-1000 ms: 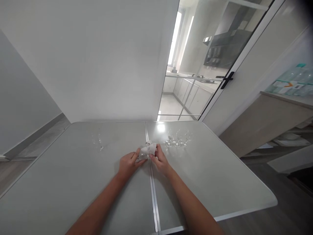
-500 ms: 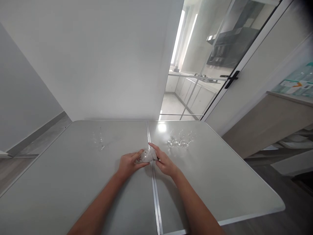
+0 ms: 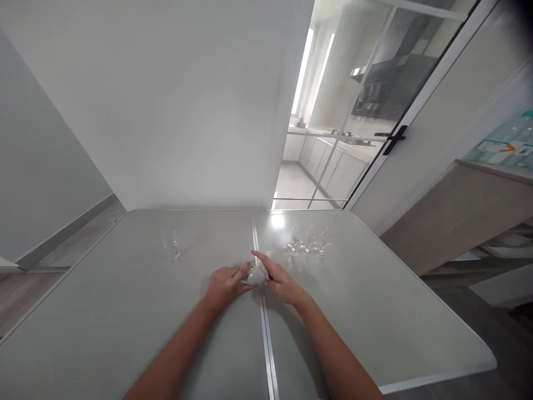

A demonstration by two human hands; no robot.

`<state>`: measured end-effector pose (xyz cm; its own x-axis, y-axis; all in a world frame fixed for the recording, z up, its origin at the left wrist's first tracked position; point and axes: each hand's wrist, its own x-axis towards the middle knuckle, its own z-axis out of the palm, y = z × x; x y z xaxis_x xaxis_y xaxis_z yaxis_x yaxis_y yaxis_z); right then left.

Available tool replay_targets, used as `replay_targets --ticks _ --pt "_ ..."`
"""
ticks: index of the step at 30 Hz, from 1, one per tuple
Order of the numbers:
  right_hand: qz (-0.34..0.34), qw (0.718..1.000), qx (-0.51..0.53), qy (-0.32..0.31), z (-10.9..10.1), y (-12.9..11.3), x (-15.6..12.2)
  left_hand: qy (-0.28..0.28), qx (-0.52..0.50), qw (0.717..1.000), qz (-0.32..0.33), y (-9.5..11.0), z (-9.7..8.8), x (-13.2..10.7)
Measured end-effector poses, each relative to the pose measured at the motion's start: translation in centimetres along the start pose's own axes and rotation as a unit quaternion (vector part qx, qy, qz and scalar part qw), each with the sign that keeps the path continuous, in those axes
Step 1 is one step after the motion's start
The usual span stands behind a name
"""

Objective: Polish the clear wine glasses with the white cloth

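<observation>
My left hand [image 3: 226,285] is closed around a small clear glass [image 3: 247,278], held low over the middle of the table. Its shape is partly hidden by my fingers. A crumpled white cloth or tissue [image 3: 258,274] is pressed against the glass from the right. My right hand [image 3: 282,282] grips that white piece, its index finger stretched along the far side and its thumb underneath. Whether the cloth reaches inside the glass I cannot tell.
Several clear stemmed glasses [image 3: 308,244] stand in a group at the back right of the table. Another clear glass [image 3: 175,244] is at the back left. A metal seam [image 3: 266,333] splits the grey tabletop [image 3: 125,311]. A white wall [image 3: 187,111] rises behind it.
Both hands have shifted slightly right and down in view, and the glass has turned so that the white cloth covers more of it. The view has tilted a little.
</observation>
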<state>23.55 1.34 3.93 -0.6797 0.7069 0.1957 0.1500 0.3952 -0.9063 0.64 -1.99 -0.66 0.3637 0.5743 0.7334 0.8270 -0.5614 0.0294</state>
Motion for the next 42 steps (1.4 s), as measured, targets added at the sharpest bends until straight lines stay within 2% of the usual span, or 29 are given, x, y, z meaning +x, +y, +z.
replay_targets --ticks 3,5,8,10,12,15,18,20,22,25,27,30,33,35,37,39,41,42 --pt "0.019 0.985 0.168 0.014 0.1 0.1 -0.3 0.01 -0.044 0.998 -0.044 -0.4 -0.4 -0.1" --pt "0.012 0.979 0.2 0.039 0.3 0.1 -0.3 0.023 -0.058 0.996 -0.065 -0.3 -0.4 -0.1" --pt "-0.02 0.995 0.073 0.063 0.7 0.1 -0.1 0.033 -0.034 0.998 -0.048 0.1 0.0 -0.2" --pt "-0.035 0.997 -0.043 0.049 0.9 0.2 0.1 0.03 -0.001 0.999 -0.017 0.3 0.3 -0.4" --pt "-0.028 0.996 -0.077 0.023 0.8 0.3 0.1 0.015 0.019 1.0 0.006 0.2 0.5 -0.5" --pt "0.009 0.999 0.038 0.005 0.4 0.5 -0.1 -0.004 -0.004 1.0 0.006 -0.4 0.4 -0.6" --pt "0.025 0.981 0.189 0.038 0.1 0.6 -0.3 0.011 -0.05 0.998 -0.033 -0.7 0.0 -0.4" --pt "0.018 0.975 0.213 0.063 0.2 0.7 -0.3 0.027 -0.059 0.996 -0.055 -0.5 0.0 -0.3" --pt "-0.003 0.987 0.145 0.071 0.6 0.8 -0.2 0.037 -0.043 0.997 -0.053 -0.2 0.2 -0.3" --pt "-0.04 0.997 -0.015 0.062 1.2 0.8 0.1 0.029 -0.005 0.999 -0.026 0.0 0.6 -0.5" --pt "-0.04 0.997 -0.045 0.041 1.4 0.8 0.1 0.009 0.006 1.0 -0.011 -0.2 0.7 -0.7" --pt "-0.003 0.998 0.064 0.021 1.0 0.7 0.0 -0.013 -0.014 1.0 -0.009 -0.7 0.2 -0.7" --pt "0.018 0.974 0.215 0.066 0.4 0.8 -0.2 -0.007 -0.055 0.997 -0.05 -0.9 -0.2 -0.5" --pt "0.015 0.964 0.247 0.1 0.3 0.8 -0.3 0.008 -0.065 0.995 -0.079 -0.7 -0.1 -0.4" --pt "0.002 0.977 0.188 0.101 0.5 0.9 -0.2 0.014 -0.058 0.996 -0.073 -0.6 0.3 -0.5" --pt "-0.018 0.993 0.076 0.085 1.0 0.9 -0.1 0.006 -0.036 0.998 -0.045 -0.5 0.6 -0.6" --pt "-0.028 0.997 -0.006 0.069 1.3 0.9 0.1 -0.005 -0.016 1.0 -0.024 -0.6 0.8 -0.8" --pt "-0.026 0.998 -0.015 0.061 1.4 0.9 0.2 -0.008 -0.011 1.0 -0.023 -0.6 0.8 -0.9"
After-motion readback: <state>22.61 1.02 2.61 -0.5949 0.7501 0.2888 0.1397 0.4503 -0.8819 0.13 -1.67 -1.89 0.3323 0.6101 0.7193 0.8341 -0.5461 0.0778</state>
